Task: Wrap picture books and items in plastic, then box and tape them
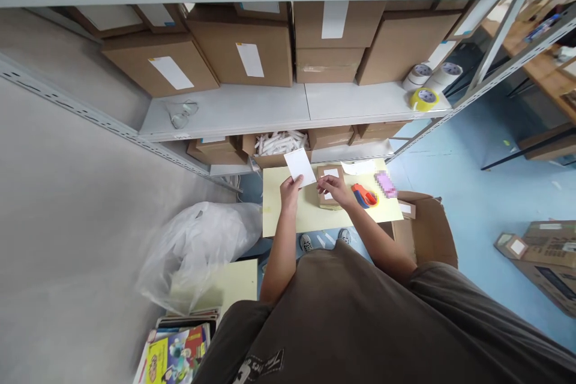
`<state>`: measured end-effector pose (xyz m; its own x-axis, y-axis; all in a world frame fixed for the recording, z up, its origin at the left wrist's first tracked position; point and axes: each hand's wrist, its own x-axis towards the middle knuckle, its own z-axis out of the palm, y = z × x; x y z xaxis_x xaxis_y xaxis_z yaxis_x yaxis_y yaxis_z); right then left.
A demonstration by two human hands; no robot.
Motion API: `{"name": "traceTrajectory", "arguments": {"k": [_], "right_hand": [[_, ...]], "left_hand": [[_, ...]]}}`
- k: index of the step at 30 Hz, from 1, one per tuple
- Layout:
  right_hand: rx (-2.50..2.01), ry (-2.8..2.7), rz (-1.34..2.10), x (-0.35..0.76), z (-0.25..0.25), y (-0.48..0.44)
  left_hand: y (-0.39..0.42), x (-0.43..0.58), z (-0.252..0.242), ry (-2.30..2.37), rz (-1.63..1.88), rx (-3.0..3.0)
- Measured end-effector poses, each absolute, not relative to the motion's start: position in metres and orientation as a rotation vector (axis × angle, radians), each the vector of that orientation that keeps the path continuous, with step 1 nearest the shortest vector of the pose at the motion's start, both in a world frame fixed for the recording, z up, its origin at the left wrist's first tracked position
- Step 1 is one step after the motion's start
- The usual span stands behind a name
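Note:
My left hand (290, 193) is closed on the lower edge of a white paper sheet (299, 167), like a label, held up over the pale yellow table (281, 221). My right hand (335, 189) has its fingers drawn together close to the sheet's lower right corner; whether they pinch anything is too small to tell. Beneath the right hand lies a small cardboard box (332, 203) with white labels on top, partly covered by the hand. To the right of it are an orange and blue tape dispenser (363, 195) and a blurred pink item (386, 185).
Another white strip (359, 167) lies at the table's back edge. Shelves (270, 105) ahead carry cardboard boxes, tape rolls (423, 99) and glasses (183, 114). An open carton (429, 228) stands right of the table, a plastic bag (211, 240) left.

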<state>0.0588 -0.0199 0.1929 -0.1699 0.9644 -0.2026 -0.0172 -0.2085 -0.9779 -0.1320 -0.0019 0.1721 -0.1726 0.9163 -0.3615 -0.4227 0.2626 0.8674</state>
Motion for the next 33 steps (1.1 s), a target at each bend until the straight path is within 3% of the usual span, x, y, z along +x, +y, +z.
{"name": "traceTrajectory", "arguments": {"k": [9,15,21,33], "right_hand": [[-1.186,-1.167,1.453,0.084,0.199,-0.026],[-1.106,-1.219,1.369,0.111,0.209,-0.028],[-1.008,-1.267,1.317,0.136,0.235,-0.03],[-0.992,-1.267,1.323,0.173,0.263,-0.032]], "left_hand": [[-0.01,-0.092,0.186,1.179,1.256,0.638],[-0.01,-0.067,0.21,1.482,1.367,0.961],[-0.023,-0.039,0.255,1.101,1.119,1.342],[-0.029,0.006,0.288,1.109,1.236,1.156]]}}
